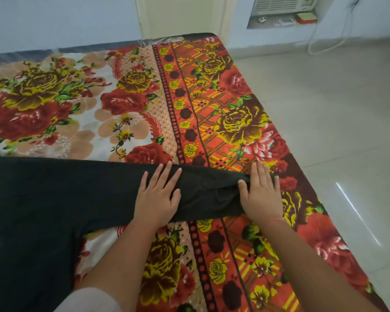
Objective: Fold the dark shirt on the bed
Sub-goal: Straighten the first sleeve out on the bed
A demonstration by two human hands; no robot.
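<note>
The dark shirt (61,199) lies spread on the bed's floral cover (144,104), its body at the lower left and one sleeve stretching to the right. My left hand (159,194) lies flat on the sleeve with straight fingers. My right hand (260,193) presses flat on the sleeve's end near the cuff, fingers straight and thumb on the cloth. The shirt's left part runs out of the frame.
The bed's right edge (302,167) drops to a pale tiled floor (338,122). A white door (180,16) and a wall unit with a hanging cable (277,6) stand beyond the far end of the bed.
</note>
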